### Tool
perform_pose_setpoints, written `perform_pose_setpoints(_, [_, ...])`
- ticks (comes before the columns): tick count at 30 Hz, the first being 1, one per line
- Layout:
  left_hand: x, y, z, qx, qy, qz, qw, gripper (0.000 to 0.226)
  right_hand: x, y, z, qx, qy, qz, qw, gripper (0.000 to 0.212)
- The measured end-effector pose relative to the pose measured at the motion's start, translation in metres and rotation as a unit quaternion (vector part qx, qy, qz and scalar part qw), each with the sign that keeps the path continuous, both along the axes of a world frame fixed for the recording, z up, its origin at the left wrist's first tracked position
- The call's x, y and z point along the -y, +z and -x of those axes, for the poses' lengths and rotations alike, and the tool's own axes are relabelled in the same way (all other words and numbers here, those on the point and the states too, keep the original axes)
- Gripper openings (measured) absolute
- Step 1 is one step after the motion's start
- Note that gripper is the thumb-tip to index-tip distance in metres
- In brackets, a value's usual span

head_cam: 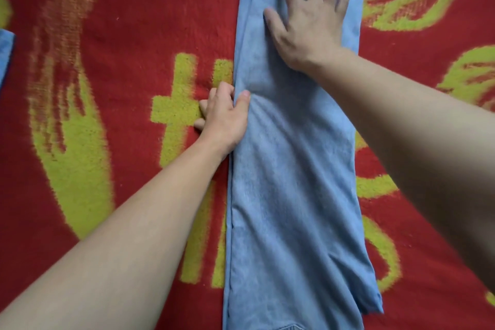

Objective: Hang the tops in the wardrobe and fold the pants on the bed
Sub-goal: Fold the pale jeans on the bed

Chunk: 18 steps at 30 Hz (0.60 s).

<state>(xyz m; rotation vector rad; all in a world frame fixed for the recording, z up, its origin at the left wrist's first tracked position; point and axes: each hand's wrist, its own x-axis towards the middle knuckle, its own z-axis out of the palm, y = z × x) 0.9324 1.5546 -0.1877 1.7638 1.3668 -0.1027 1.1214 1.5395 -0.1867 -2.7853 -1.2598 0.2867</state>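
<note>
The pants [292, 169] lie flat, legs together, running from top to bottom through the centre of the frame on the blanket [120, 35]. The right hand [310, 24], fingers straight and spread, presses flat on the fabric at upper centre. The left hand [225, 112] pinches the left edge at mid-frame, thumb on top. More blue cloth [5, 56] shows at the left edge.

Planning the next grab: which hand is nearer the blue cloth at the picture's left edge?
Left. The left hand grips the pants at the edge facing the blue cloth; the right hand lies flat on them, farther off.
</note>
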Motion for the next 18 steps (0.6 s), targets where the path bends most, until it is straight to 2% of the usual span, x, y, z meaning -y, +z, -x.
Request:
perform_pose_setpoints(2, [-0.001,-0.001,0.000,-0.011,-0.006,0.003,1.000,0.022,0.002,-0.009,-0.002,-0.020,0.034,0.038,0.999,0.066])
perform_pose_setpoints(5, [-0.001,-0.001,-0.002,-0.018,-0.017,0.002,1.000,0.022,0.001,-0.017,-0.004,0.010,0.071,0.033,0.997,0.065])
perform_pose_setpoints(8, [-0.002,-0.002,-0.001,-0.022,-0.021,-0.002,1.000,0.021,0.001,-0.016,-0.006,0.004,0.098,0.022,0.995,0.065])
perform_pose_setpoints(10, [-0.002,-0.002,-0.002,-0.024,-0.024,0.001,0.999,0.021,-0.004,-0.008,-0.008,0.008,0.066,0.002,0.998,0.066])
perform_pose_setpoints(13, [-0.002,0.000,-0.002,-0.028,-0.029,0.004,0.999,0.022,-0.035,0.007,-0.010,0.034,-0.038,-0.019,0.999,0.073])
perform_pose_setpoints(16, [-0.003,0.002,-0.002,-0.036,-0.037,0.013,0.999,0.021,-0.063,0.016,-0.014,-0.014,-0.038,0.029,0.999,0.052])
perform_pose_setpoints(18, [-0.004,0.003,-0.002,-0.035,-0.040,0.023,0.998,0.022,-0.068,0.019,-0.015,-0.005,-0.004,0.034,0.999,0.032])
